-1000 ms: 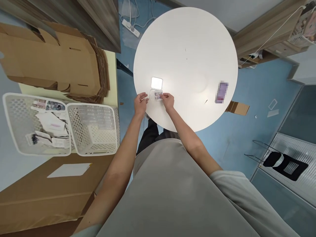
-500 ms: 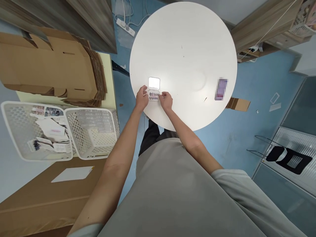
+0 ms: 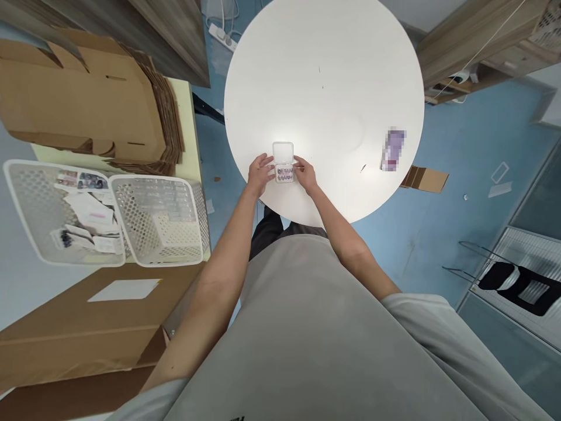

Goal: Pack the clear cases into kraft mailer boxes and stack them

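A small clear plastic case (image 3: 283,162) lies open on the round white table (image 3: 333,76), near its front edge. Its lid is folded back and small dark pieces fill its lower half. My left hand (image 3: 260,173) grips the case's left side, fingers curled on it. My right hand (image 3: 305,173) pinches the right side of the same case.
A blurred purple object (image 3: 393,149) lies at the table's right. To the left stand two white perforated baskets (image 3: 153,219), one with papers, beside stacked flat cardboard (image 3: 87,99). A brown box with a white sheet (image 3: 125,289) sits lower left. A power strip (image 3: 218,36) lies on the blue floor.
My left hand has come in from beside the case and closed on its left edge. Both hands now hold the case, which sits slightly further right in view.
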The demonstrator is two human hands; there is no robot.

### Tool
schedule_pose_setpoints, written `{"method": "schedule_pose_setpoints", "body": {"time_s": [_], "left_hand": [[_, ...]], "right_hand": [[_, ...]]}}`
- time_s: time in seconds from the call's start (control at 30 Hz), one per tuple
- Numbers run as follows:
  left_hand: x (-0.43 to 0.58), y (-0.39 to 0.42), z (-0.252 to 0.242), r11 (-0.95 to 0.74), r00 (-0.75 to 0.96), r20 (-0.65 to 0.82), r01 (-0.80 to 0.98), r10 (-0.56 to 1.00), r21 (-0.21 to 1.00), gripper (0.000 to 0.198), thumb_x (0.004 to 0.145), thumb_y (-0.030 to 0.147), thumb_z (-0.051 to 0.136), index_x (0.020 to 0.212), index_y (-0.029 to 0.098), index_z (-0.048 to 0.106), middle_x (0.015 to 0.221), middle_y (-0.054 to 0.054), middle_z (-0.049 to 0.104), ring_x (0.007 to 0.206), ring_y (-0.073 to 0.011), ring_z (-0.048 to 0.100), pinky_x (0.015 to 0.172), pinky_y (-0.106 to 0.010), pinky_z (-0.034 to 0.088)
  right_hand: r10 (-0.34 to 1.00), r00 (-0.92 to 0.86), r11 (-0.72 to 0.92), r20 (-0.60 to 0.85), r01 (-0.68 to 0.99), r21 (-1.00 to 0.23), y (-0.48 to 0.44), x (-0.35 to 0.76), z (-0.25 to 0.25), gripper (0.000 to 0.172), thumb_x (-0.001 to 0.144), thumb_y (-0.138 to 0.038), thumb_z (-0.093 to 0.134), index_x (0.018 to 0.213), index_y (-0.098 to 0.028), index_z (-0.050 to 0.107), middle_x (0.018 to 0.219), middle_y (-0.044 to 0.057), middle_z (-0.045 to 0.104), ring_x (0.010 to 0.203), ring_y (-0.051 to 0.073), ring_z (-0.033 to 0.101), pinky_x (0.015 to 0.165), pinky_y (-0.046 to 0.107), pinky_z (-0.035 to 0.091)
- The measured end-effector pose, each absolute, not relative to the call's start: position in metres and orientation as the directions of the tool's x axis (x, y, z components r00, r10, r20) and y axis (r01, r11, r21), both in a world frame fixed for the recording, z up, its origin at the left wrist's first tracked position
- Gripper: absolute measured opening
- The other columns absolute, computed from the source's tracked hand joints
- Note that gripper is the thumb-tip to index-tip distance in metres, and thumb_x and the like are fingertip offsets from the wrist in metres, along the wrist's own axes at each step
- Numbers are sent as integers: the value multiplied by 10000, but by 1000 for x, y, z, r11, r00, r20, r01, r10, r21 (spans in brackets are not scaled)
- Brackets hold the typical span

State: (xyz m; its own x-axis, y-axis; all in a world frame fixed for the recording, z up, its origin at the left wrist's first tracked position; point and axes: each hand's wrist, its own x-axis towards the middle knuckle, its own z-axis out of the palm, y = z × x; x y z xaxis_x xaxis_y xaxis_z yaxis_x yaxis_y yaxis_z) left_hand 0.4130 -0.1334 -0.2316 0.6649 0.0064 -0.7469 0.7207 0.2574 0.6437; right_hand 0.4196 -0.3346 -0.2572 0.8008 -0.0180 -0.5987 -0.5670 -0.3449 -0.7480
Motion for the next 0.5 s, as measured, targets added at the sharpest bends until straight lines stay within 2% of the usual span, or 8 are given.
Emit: {"method": "schedule_pose_setpoints", "body": {"time_s": [0.17,0.3,0.5], "left_hand": [[395,-167,-232,323,668,-736,676,112,663,693,966,406,771,1618,304,561,1663,-153,607,1504,-316,607,1226,-506,526],[383,-184,-239,277,701,-688,635,186,721,645,1007,473,751,1595,268,583,1620,-169,637,1539,-305,589,1254,-464,505],[360,-189,-246,104,742,-632,627,224,772,712,1031,518,737,1650,229,532,1623,-197,635,1541,-292,598,1287,-452,481]], "right_hand": [[-6,824,-323,-566,-537,-779,-358,402,-260,403,1009,-419,643,1368,-239,675,1223,92,776,1070,237,727,1054,408,624],[5,840,-328,-543,-511,-794,-366,394,-252,332,1053,-467,623,1266,-230,718,1329,112,774,1166,228,734,1097,390,606],[5,816,-384,-579,-533,-754,-373,385,-221,305,1085,-331,612,1309,-190,764,1397,102,792,1245,208,747,1145,354,576]]}}
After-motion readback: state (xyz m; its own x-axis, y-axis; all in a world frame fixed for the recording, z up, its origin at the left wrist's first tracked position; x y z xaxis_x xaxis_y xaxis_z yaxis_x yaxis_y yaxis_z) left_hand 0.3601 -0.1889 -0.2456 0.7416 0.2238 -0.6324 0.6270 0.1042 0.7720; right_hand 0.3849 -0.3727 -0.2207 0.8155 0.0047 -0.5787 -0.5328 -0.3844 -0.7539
